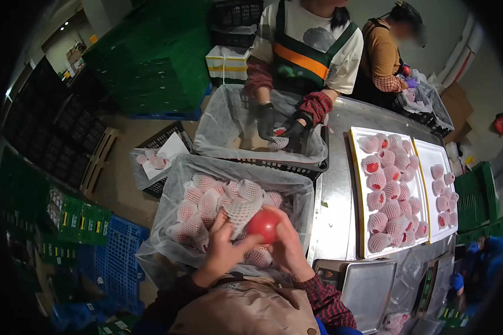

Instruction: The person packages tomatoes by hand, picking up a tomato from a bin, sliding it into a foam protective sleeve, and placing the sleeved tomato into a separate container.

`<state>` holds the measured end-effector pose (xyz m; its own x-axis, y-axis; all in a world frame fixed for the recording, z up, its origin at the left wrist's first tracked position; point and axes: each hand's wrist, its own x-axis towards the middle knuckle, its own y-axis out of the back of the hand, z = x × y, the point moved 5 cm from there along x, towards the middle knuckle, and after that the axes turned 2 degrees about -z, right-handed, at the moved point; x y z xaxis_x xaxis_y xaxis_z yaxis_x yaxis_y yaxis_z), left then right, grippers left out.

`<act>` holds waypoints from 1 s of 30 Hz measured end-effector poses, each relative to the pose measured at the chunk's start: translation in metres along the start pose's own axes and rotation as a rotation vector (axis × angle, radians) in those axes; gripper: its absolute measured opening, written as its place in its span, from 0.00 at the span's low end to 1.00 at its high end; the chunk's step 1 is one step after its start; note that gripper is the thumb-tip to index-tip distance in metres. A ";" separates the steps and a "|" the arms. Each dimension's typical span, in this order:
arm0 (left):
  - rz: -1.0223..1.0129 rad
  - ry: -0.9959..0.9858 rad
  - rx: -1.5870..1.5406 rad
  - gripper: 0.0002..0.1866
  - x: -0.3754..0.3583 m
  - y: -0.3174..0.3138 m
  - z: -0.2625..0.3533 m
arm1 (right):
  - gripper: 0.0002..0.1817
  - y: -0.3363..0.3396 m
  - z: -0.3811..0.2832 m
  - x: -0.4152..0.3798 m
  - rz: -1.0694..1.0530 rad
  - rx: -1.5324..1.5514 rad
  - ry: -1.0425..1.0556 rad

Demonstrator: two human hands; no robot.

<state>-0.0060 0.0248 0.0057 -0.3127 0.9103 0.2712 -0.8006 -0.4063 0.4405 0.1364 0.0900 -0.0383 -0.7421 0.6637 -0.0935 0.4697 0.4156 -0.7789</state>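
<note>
A smooth, round red fruit (264, 225) is gripped in my right hand (289, 247), whose fingers curl round its right side. My left hand (222, 248) pinches a white foam net sleeve (241, 215) beside the fruit, and its thumb reaches to the fruit's lower edge. Both hands are over a crate lined with clear plastic (170, 190). Inside that crate lie many fruits in foam nets (198, 204), piled under and beyond my hands.
Beyond stands another lined crate (212, 131), where a person in dark gloves (285, 125) handles a netted fruit. On the metal table (335, 190), white trays (365, 237) hold netted fruits at right. A scale (369, 290) sits near my right arm. Another person (383, 56) works behind.
</note>
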 end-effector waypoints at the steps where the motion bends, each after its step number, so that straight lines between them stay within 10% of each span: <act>1: 0.011 0.256 -0.160 0.16 -0.005 0.003 -0.016 | 0.34 0.003 0.000 0.002 -0.006 0.030 -0.003; 9: 0.121 0.309 -0.171 0.13 -0.013 0.017 -0.029 | 0.34 0.014 0.011 -0.004 0.066 0.460 -0.277; 12: 0.012 0.080 -0.202 0.18 -0.004 0.010 -0.006 | 0.39 0.016 0.016 -0.005 -0.140 0.432 -0.278; 14: -0.225 0.135 -0.043 0.27 -0.005 0.001 0.004 | 0.40 0.024 0.020 -0.009 0.225 0.205 -0.339; 18: -0.197 -0.033 -0.078 0.29 0.002 -0.003 0.014 | 0.39 0.017 0.014 -0.016 0.174 -0.067 -0.462; 21: -0.118 0.309 -0.749 0.24 0.000 -0.010 -0.004 | 0.37 0.008 0.003 -0.019 0.187 -0.214 -0.415; 26: -0.095 0.489 -0.857 0.21 -0.006 -0.006 -0.022 | 0.16 0.002 -0.022 -0.017 0.221 -0.605 0.204; 30: -0.020 0.576 -0.801 0.16 -0.011 -0.008 -0.029 | 0.28 -0.028 -0.040 -0.013 0.143 -0.979 0.415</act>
<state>-0.0111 0.0204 -0.0258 -0.3262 0.9022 -0.2822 -0.8513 -0.4102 -0.3272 0.1525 0.0947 0.0096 -0.5164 0.8284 0.2172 0.8550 0.5130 0.0762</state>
